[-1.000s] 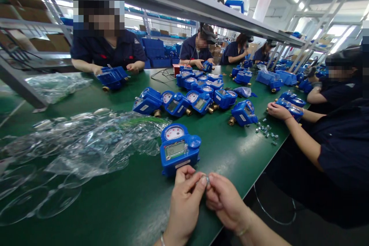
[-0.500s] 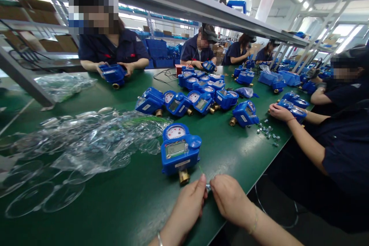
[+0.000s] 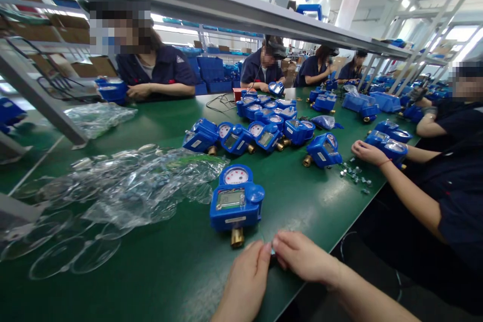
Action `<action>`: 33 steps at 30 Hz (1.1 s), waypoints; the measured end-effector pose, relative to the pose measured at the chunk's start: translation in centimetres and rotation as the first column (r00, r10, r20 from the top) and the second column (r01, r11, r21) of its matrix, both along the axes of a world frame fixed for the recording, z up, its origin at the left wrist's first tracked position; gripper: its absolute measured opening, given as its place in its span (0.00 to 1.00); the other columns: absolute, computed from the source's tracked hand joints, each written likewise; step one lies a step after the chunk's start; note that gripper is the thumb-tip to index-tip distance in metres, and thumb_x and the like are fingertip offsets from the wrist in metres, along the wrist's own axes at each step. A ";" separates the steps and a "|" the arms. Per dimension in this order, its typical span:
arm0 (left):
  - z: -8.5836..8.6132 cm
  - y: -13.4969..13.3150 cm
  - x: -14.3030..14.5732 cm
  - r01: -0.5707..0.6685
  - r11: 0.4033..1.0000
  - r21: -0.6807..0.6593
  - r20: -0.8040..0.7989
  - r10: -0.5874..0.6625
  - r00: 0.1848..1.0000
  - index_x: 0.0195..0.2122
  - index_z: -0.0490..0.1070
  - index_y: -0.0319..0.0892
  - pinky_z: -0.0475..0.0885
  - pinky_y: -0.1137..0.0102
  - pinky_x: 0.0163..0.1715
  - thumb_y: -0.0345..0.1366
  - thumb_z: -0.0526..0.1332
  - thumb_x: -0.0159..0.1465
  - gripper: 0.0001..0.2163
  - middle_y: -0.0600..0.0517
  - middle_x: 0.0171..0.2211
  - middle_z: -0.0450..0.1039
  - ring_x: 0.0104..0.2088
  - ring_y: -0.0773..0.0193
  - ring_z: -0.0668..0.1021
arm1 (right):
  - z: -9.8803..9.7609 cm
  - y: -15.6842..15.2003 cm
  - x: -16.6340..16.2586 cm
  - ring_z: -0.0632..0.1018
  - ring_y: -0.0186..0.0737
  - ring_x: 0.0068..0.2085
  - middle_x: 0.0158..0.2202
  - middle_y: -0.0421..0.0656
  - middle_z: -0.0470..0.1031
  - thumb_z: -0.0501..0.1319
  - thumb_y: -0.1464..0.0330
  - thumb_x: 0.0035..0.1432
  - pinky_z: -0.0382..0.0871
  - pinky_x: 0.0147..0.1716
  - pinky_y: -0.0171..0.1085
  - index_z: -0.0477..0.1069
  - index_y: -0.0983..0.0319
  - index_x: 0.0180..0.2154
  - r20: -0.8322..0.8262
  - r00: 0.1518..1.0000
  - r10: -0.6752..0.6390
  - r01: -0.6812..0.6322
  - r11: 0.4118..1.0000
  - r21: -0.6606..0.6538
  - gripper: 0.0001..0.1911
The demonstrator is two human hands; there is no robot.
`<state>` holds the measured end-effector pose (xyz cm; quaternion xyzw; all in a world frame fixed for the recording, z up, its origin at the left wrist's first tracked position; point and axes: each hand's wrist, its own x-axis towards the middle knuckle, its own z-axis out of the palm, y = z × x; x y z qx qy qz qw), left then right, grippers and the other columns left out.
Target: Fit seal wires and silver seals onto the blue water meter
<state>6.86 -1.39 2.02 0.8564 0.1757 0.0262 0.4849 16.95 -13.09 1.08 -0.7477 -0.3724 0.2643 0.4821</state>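
Close to the table's front edge, my left hand (image 3: 249,275) and my right hand (image 3: 304,257) come together in a fingertip pinch. Between them shows a small pale, shiny piece (image 3: 273,251); most of it is hidden by the fingers. Just beyond my hands stands a blue water meter (image 3: 237,207) with a round red-marked dial, a grey display and a brass pipe end (image 3: 237,238) pointing toward me. A faint green thread seems to run between the meter and my fingers. Neither hand visibly touches the meter.
Crumpled clear plastic bags (image 3: 151,186) and clear plastic rings (image 3: 96,254) cover the left side. More blue meters (image 3: 266,136) stand behind. Small silvery pieces (image 3: 354,173) lie at right, beside a co-worker's hand (image 3: 368,152). A metal shelf (image 3: 226,7) crosses overhead. Several co-workers sit around the table.
My hands remain pinched together at nearly the same place, the right one slightly lower. The view has shifted a little. At far left, a co-worker's meter has moved leftward.
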 end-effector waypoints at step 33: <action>0.1 0.9 -2.8 -0.122 0.928 -0.351 -0.092 0.096 0.991 0.27 0.66 0.41 0.64 0.70 0.30 0.48 0.47 0.61 0.18 0.53 0.26 0.69 0.27 0.63 0.69 | -1.6 0.3 -4.1 0.68 0.40 0.31 0.27 0.45 0.67 0.46 0.72 0.61 0.61 0.32 0.38 0.64 0.63 0.31 0.702 0.702 0.123 -0.170 0.985 -0.003 0.11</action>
